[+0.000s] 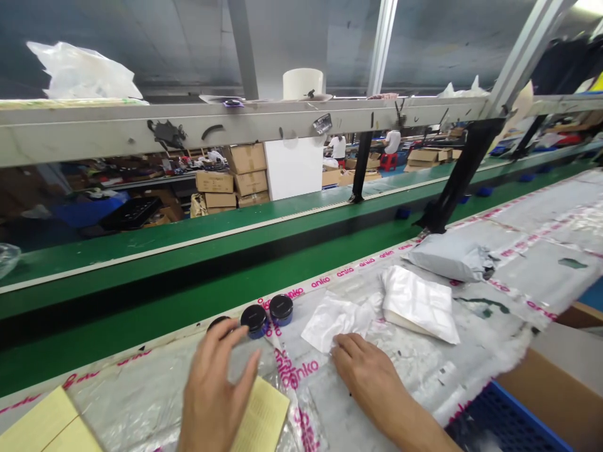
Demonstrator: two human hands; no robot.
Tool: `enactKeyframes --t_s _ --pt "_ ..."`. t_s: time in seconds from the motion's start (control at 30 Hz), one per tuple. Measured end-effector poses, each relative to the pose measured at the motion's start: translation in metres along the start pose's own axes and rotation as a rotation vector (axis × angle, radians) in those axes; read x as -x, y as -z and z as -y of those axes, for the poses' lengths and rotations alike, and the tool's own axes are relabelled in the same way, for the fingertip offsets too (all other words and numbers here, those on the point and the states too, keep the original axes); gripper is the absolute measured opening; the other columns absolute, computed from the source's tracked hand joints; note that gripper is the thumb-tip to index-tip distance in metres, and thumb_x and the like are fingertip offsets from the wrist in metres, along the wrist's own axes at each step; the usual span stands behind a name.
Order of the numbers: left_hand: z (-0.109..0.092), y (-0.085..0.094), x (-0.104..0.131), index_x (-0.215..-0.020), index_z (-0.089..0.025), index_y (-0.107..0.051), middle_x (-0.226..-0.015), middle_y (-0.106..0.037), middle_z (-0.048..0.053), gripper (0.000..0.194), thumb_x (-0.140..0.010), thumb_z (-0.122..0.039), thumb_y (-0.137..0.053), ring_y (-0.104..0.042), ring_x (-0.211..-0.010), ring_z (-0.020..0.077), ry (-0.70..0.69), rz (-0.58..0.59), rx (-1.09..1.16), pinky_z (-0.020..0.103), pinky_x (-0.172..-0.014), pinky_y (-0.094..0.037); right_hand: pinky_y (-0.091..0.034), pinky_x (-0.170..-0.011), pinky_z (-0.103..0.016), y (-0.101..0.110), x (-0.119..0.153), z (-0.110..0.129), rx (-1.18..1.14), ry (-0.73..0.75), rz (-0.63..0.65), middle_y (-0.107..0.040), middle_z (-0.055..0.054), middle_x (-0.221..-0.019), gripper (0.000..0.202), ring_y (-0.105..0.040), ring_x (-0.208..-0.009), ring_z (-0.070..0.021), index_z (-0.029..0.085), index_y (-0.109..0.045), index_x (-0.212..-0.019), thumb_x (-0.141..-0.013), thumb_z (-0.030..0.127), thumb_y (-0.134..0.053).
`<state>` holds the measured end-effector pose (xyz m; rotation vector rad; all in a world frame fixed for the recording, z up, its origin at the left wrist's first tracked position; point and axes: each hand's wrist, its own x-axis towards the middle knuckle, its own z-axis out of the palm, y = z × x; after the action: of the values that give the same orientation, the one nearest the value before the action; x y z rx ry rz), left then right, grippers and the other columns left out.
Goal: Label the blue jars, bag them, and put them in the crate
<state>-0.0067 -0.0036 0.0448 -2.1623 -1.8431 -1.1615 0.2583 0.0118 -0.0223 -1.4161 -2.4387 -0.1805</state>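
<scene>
Along the bench's far edge stand three small round jars with black lids: one black jar (219, 322) partly behind my fingers, a middle jar (254, 320) and a right jar (281, 309) with bluish sides. My left hand (214, 383) is open beside the leftmost jar, thumb and fingers apart. Under its thumb side lies a yellow printed paper pad (264, 417). My right hand (370, 380) has its fingers curled together on the near edge of a thin white plastic bag (330, 319); its thumb is hidden. A stack of folded white bags (419, 304) lies to its right.
More yellow paper (42, 427) lies at front left. A grey plastic packet (447, 257) rests farther right. Beyond the plastic-covered bench runs a green conveyor (188, 301). A blue crate (509, 420) and a cardboard box (560, 376) stand at right below bench level. A shelf beam (254, 122) crosses overhead.
</scene>
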Motion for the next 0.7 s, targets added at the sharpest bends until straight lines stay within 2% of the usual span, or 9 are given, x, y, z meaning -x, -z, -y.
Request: enactKeyframes --t_s 0.1,0.23,0.3,0.37,0.47,0.53,0.6,0.7 --pt "-0.03 -0.019 0.023 -0.112 -0.03 -0.066 -0.128 -0.062 0.007 0.023 -0.091 -0.037 -0.06 -0.058 -0.12 0.0294 -0.053 0.08 0.119 0.046 -0.099 -0.051 -0.055 -0.079 -0.039 -0.006 0.001 -0.003 0.034 0.008 -0.036 -0.069 -0.011 -0.106 0.023 -0.063 -0.094 -0.0273 0.017 -0.067 -0.091 -0.083 -0.002 -0.058" --pt "-0.057 -0.043 0.044 -0.107 -0.026 -0.067 -0.115 -0.066 0.01 0.022 -0.086 -0.03 -0.064 -0.064 -0.106 0.0278 -0.097 0.19 0.308 0.041 -0.088 -0.055 -0.054 -0.074 -0.039 -0.008 0.003 -0.005 0.013 0.033 -0.149 -0.07 -0.01 -0.105 0.015 -0.063 -0.091 -0.0273 0.017 -0.066 -0.098 -0.088 0.009 -0.059" --pt "-0.063 -0.046 0.045 -0.106 -0.025 -0.067 -0.112 -0.067 0.009 0.022 -0.084 -0.026 -0.063 -0.064 -0.102 0.0267 -0.093 0.236 0.365 0.04 -0.085 -0.055 -0.054 -0.073 -0.039 -0.009 0.005 -0.006 0.002 0.051 -0.181 -0.069 -0.009 -0.106 0.016 -0.063 -0.092 -0.0278 0.018 -0.065 -0.103 -0.089 0.013 -0.058" --pt "-0.066 -0.044 0.042 -0.106 -0.025 -0.066 -0.111 -0.067 0.008 0.024 -0.083 -0.023 -0.063 -0.064 -0.101 0.0255 -0.053 0.263 0.399 0.038 -0.086 -0.054 -0.053 -0.073 -0.037 -0.01 0.007 -0.006 -0.003 0.083 -0.18 -0.069 -0.009 -0.106 0.019 -0.063 -0.091 -0.0268 0.018 -0.064 -0.101 -0.089 0.008 -0.054" --pt "-0.067 -0.039 0.038 -0.104 -0.026 -0.068 -0.109 -0.068 0.007 0.023 -0.081 -0.023 -0.064 -0.065 -0.1 0.0247 0.034 0.282 0.467 0.036 -0.087 -0.052 -0.052 -0.073 -0.036 -0.01 0.007 -0.005 -0.014 0.109 -0.206 -0.069 -0.009 -0.1 0.026 -0.064 -0.088 -0.0252 0.018 -0.063 -0.096 -0.088 0.001 -0.046" --pt "-0.066 -0.038 0.038 -0.098 -0.025 -0.069 -0.105 -0.069 0.006 0.018 -0.081 -0.026 -0.064 -0.065 -0.096 0.0242 0.131 0.303 0.529 0.033 -0.084 -0.052 -0.052 -0.073 -0.037 -0.008 0.005 -0.005 -0.044 0.069 -0.243 -0.069 -0.009 -0.093 0.025 -0.064 -0.084 -0.0247 0.018 -0.062 -0.095 -0.091 0.003 -0.043" --pt "-0.067 -0.039 0.038 -0.093 -0.024 -0.071 -0.098 -0.071 0.006 0.015 -0.081 -0.031 -0.065 -0.066 -0.09 0.0239 0.265 0.353 0.572 0.03 -0.076 -0.052 -0.052 -0.072 -0.036 -0.004 0.003 -0.004 -0.126 -0.01 -0.279 -0.068 -0.008 -0.089 0.021 -0.065 -0.082 -0.0236 0.019 -0.061 -0.096 -0.095 0.008 -0.043" --pt "-0.072 -0.043 0.033 -0.094 -0.022 -0.073 -0.093 -0.072 0.008 0.026 -0.081 -0.043 -0.067 -0.067 -0.082 0.0244 0.49 0.431 0.63 0.029 -0.069 -0.051 -0.052 -0.072 -0.034 0.005 0.0 -0.002 -0.289 -0.103 -0.365 -0.068 -0.007 -0.092 0.016 -0.066 -0.083 -0.0218 0.019 -0.059 -0.1 -0.098 0.014 -0.045"
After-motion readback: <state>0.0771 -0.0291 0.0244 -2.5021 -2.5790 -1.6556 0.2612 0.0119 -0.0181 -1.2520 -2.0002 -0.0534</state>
